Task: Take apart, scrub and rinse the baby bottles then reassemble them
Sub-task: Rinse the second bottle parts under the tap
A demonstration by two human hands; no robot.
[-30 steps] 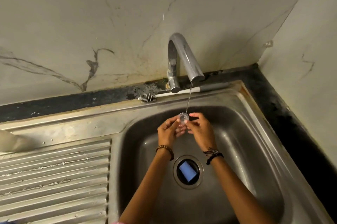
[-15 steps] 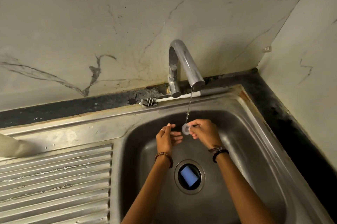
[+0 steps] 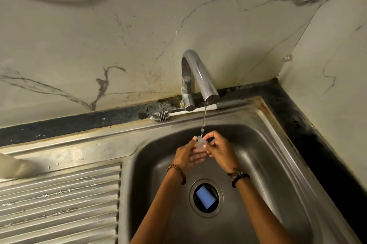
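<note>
Left hand and right hand, fingertips pinching a small clear bottle part between them, equally near; its long axis cannot be told. It sits directly under the tap's stream, near the sink's back wall.

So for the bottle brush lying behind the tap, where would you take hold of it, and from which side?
Probably the grey handle end of the bottle brush, coming from the right of the tap. It lies flat along the sink rim with its bristles pointing left, and the tap base stands over its middle; the right end lies free.
</note>
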